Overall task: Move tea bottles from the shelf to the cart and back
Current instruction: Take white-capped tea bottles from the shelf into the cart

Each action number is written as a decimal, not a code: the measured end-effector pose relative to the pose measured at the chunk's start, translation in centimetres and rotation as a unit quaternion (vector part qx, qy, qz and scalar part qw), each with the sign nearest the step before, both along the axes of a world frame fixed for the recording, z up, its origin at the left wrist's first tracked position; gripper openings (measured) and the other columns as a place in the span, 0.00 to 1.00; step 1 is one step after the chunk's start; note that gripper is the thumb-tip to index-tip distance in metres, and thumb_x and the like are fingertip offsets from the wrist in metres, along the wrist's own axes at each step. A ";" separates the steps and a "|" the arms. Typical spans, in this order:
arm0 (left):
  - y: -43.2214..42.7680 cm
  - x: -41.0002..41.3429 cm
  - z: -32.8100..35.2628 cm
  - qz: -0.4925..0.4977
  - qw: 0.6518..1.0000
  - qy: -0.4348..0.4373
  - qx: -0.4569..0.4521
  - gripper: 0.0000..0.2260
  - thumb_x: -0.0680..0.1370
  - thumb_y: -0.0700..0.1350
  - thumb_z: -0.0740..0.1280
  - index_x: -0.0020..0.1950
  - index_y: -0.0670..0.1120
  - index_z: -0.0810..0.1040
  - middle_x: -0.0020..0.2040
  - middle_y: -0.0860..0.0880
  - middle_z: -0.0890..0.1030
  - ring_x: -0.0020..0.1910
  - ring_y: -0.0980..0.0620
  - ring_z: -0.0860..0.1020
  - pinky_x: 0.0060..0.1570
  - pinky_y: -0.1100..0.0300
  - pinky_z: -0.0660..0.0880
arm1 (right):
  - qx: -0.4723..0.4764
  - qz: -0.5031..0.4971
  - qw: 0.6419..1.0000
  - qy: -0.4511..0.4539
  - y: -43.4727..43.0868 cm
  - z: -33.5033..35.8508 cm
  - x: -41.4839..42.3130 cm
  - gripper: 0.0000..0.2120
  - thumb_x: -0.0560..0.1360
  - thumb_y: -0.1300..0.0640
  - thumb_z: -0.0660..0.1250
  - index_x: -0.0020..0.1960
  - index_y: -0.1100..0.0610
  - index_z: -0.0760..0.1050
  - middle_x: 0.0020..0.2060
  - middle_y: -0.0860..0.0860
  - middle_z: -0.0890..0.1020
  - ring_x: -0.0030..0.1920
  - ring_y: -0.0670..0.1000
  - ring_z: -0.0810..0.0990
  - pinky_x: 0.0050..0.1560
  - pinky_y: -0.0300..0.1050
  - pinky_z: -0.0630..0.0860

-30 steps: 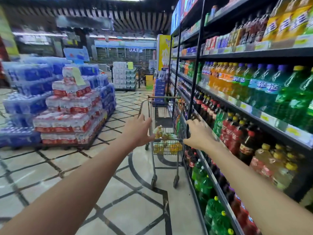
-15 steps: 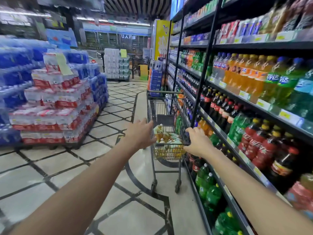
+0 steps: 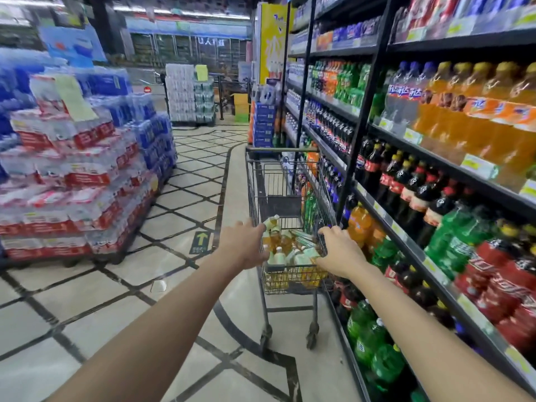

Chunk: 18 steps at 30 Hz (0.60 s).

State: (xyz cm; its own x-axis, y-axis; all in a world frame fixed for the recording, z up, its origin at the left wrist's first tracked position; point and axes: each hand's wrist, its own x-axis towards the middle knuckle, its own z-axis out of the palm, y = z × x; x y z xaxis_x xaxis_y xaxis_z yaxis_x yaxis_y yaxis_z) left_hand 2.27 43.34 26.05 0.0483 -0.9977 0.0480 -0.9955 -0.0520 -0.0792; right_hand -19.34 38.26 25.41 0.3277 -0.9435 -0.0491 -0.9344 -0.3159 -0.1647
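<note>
A wire shopping cart (image 3: 262,181) stands in the aisle close to the drinks shelf (image 3: 435,158) on the right. Several tea bottles (image 3: 282,242) with pale caps and amber liquid lie in its basket. My left hand (image 3: 243,245) grips the near left end of the cart. My right hand (image 3: 340,250) grips the near right end, fingers curled over the rim. Both arms are stretched out straight. The handle itself is hidden under my hands.
The shelf holds rows of cola, orange and green soda bottles, down to floor level (image 3: 374,343). A tall stack of shrink-wrapped water packs (image 3: 75,175) stands on the left. A tiled aisle floor (image 3: 197,181) runs ahead towards more stacked packs (image 3: 190,94).
The cart and both hands have rolled forward along the shelf; the orange and cola bottles are now nearer and the water stack has slid back on the left. Both grips are unchanged.
</note>
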 end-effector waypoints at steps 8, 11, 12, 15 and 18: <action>-10.7 3.1 -2.7 -0.001 0.999 0.000 0.040 0.30 0.77 0.64 0.63 0.74 0.51 0.66 0.67 0.45 0.73 0.64 0.44 0.74 0.59 0.47 0.75 | 0.060 0.007 0.998 0.003 -11.0 -3.6 2.6 0.33 0.75 0.54 0.68 0.76 0.55 0.59 0.69 0.56 0.67 0.70 0.58 0.65 0.65 0.52 0.68; -13.8 4.5 -4.4 -0.001 0.998 0.001 0.058 0.31 0.77 0.65 0.63 0.75 0.51 0.65 0.66 0.44 0.73 0.65 0.43 0.73 0.60 0.46 0.74 | 0.077 0.013 0.997 0.007 -13.9 -4.9 4.0 0.33 0.75 0.51 0.69 0.76 0.56 0.60 0.69 0.57 0.67 0.70 0.59 0.65 0.66 0.53 0.68; -14.9 4.9 -5.0 0.000 0.998 0.006 0.064 0.31 0.77 0.65 0.63 0.75 0.51 0.65 0.66 0.45 0.72 0.65 0.43 0.73 0.60 0.45 0.74 | 0.080 0.011 0.997 0.008 -14.9 -5.3 4.4 0.34 0.75 0.51 0.69 0.76 0.57 0.59 0.69 0.58 0.67 0.71 0.59 0.65 0.66 0.53 0.68; -18.2 6.3 -6.7 -0.006 0.996 0.017 0.084 0.30 0.76 0.65 0.62 0.74 0.53 0.65 0.66 0.46 0.73 0.64 0.43 0.74 0.58 0.45 0.76 | 0.096 0.006 0.995 0.015 -17.9 -6.6 6.1 0.35 0.75 0.50 0.69 0.76 0.58 0.58 0.72 0.59 0.65 0.72 0.60 0.64 0.66 0.55 0.68; -21.9 8.1 -8.1 -0.023 0.995 0.022 0.096 0.29 0.76 0.64 0.64 0.73 0.52 0.66 0.65 0.45 0.73 0.63 0.43 0.74 0.57 0.45 0.76 | 0.118 -0.006 0.993 0.020 -20.9 -8.0 7.9 0.37 0.76 0.50 0.70 0.78 0.58 0.56 0.74 0.58 0.63 0.73 0.59 0.62 0.67 0.56 0.68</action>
State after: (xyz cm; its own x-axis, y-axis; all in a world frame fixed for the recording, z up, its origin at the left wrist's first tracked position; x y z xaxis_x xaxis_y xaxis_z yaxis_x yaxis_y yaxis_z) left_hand 10.33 21.44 17.94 0.0005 -0.9896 -0.1439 -0.9992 0.0054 -0.0403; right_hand -11.41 17.39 17.43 0.3101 -0.9079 -0.2819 -0.9451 -0.2622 -0.1951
